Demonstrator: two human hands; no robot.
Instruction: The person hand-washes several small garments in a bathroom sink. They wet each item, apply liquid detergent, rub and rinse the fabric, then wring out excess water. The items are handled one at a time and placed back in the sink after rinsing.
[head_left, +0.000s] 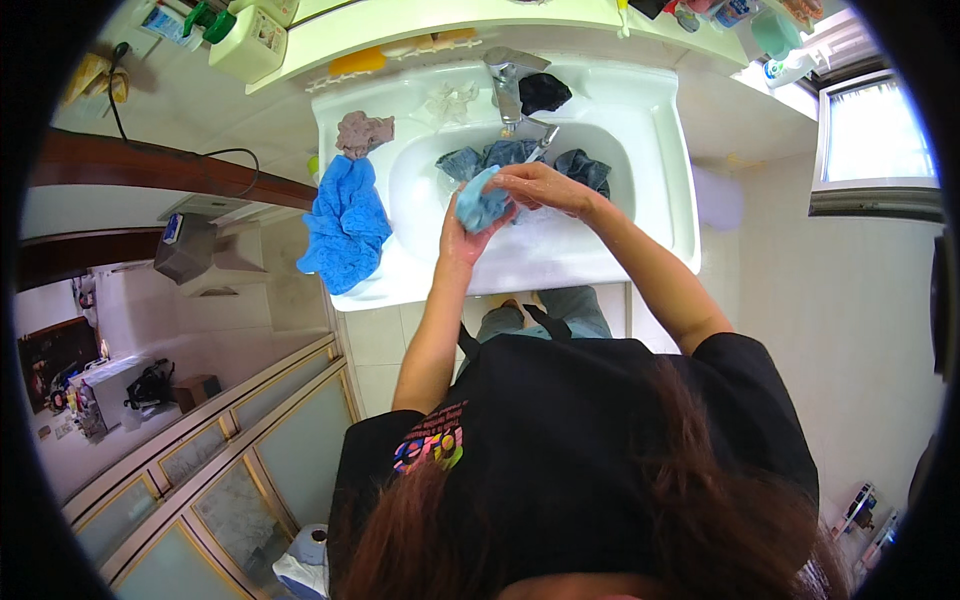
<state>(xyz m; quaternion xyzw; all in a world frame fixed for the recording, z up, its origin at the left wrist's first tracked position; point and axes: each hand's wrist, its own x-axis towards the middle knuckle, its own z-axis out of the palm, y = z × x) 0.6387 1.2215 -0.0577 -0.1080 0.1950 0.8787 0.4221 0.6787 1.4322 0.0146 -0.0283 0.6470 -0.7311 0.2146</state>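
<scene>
Over the white sink basin (510, 255), my left hand (466, 238) holds a wet, light blue cloth (480, 204) cupped in its palm. My right hand (541, 187) is at the cloth's right side, fingers bent over its edge; whether they grip it is hard to tell. Behind my hands, dark blue denim-like fabric (583, 171) lies bunched in the basin, below the metal faucet (508, 90). A bright blue cloth (346, 225) hangs over the sink's left edge, with a crumpled mauve cloth (364, 133) just behind it.
A black cloth (544, 93) lies beside the faucet, and a whitish crumpled item (451, 100) rests on the rear rim. Above the sink runs a shelf (420, 22), with a pump bottle (249, 43) at its left. An open window (877, 135) is at the right.
</scene>
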